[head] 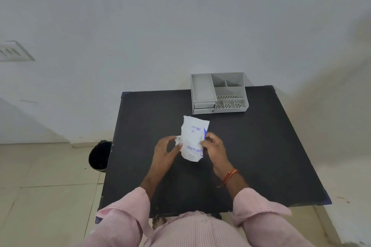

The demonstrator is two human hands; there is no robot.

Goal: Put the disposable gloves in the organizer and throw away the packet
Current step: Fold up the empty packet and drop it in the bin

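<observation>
A white packet of disposable gloves (193,138) with blue print is held upright above the middle of the black table (261,146). My right hand (213,149) grips its right edge. My left hand (165,149) pinches a torn white flap at its left edge. The gloves themselves are hidden inside the packet. A grey organizer (218,92) with several compartments and two small drawers stands at the table's far edge, beyond the packet and apart from both hands. All of its compartments that I can see hold nothing.
A black waste bin (100,155) stands on the tiled floor just left of the table. A white wall rises behind the table. A vent (14,51) is set in the wall at the far left.
</observation>
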